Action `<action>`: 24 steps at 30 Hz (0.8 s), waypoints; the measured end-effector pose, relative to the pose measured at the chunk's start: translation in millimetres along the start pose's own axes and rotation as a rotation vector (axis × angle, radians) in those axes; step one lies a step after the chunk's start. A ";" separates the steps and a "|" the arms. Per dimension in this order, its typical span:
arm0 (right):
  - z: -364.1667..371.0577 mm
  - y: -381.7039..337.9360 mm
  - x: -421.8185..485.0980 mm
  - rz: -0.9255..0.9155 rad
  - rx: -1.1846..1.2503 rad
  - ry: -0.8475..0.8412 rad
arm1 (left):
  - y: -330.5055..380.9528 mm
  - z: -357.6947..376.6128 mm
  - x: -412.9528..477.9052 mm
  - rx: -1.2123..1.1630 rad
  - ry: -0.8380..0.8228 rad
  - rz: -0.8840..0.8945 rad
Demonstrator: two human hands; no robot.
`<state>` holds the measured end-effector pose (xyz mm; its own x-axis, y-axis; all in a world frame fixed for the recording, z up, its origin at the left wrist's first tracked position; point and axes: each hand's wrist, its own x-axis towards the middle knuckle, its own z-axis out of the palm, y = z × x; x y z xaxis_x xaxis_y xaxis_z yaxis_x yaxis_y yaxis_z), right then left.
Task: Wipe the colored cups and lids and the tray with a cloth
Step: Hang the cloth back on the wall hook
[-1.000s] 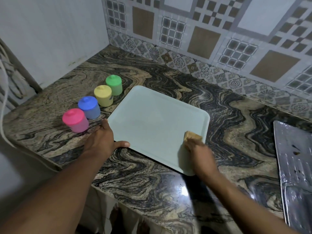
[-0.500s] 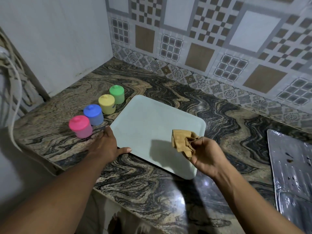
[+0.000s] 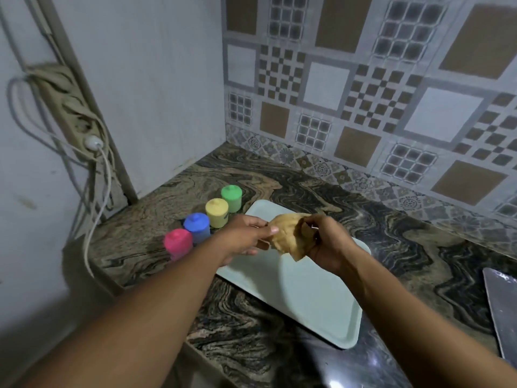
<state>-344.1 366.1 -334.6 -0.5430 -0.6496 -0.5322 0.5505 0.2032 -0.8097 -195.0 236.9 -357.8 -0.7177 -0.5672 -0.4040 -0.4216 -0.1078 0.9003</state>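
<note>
A tan cloth (image 3: 285,233) hangs in the air above the pale green tray (image 3: 316,298). My left hand (image 3: 243,236) pinches its left edge and my right hand (image 3: 327,245) grips its right side. The tray lies flat on the marbled counter with nothing on it. Left of the tray stand four lidded cups in a diagonal row: pink cup (image 3: 178,243) nearest, then blue cup (image 3: 197,226), yellow cup (image 3: 216,212) and green cup (image 3: 231,198) farthest. All have their lids on. My left forearm passes just right of the pink cup.
A metal sheet (image 3: 503,312) lies at the counter's right edge. Tiled wall (image 3: 363,93) runs behind; a plain wall closes the left corner. A power strip with hanging cables (image 3: 84,135) is mounted left of the counter. The counter's front edge is near my forearms.
My right hand lifted the cloth off the tray's near right corner. My left hand left the tray's edge and rose to take the cloth's other side. The camera tilted up.
</note>
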 end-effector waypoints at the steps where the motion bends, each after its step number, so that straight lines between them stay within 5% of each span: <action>1: 7.6 -6.2 2.8 -0.003 -0.017 0.003 | 3.9 -6.0 1.6 -0.026 0.027 0.012; 10: 59.3 -35.3 21.6 -0.169 -0.281 -0.019 | 43.4 -57.6 5.9 -0.242 0.144 0.050; 14: 99.0 -54.4 29.0 -0.570 -0.605 -0.025 | 77.4 -95.7 -2.2 -0.308 0.208 0.149; 20: 179.4 -78.9 15.8 -0.898 -0.669 -0.425 | 132.9 -165.8 -22.3 -0.464 0.384 0.274; 24: 228.4 -82.5 21.8 -1.021 -0.560 -0.447 | 158.4 -205.2 -35.0 -0.495 0.417 0.312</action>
<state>-256.5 167.9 -222.9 -0.2395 -0.8638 0.4432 -0.4007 -0.3279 -0.8555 -123.0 72.1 -167.7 -0.4509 -0.8859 -0.1091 0.1405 -0.1911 0.9715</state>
